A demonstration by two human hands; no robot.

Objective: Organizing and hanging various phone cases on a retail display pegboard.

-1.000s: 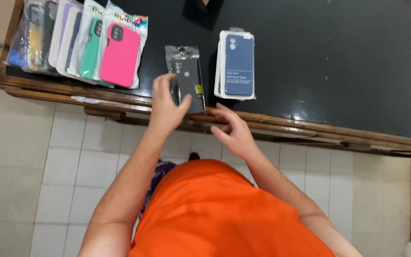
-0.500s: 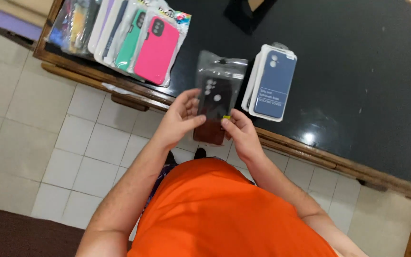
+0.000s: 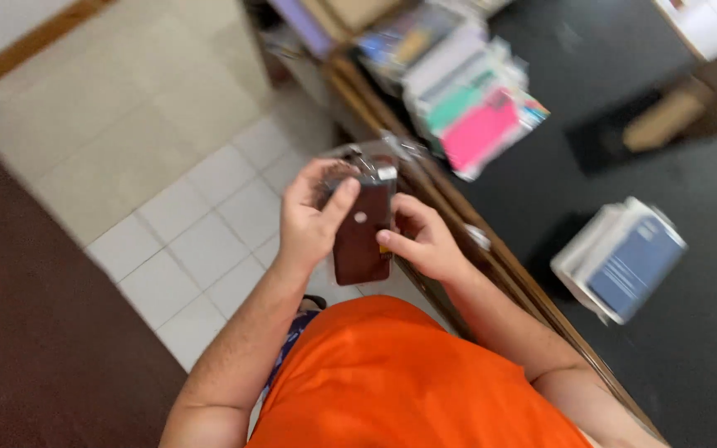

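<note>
Together, two hands (image 3: 358, 228) on one dark phone case (image 3: 362, 235).

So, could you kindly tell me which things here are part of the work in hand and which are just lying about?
In hand:
- left hand and right hand, both gripping the dark brown phone case
- its clear wrapper, at the case's top

Lying about:
- fanned stack of coloured cases
- blue case stack
- black tabletop

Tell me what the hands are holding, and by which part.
Both hold a dark phone case in clear packaging. Left hand grips its left edge, thumb across the front; right hand holds the right edge.
</note>
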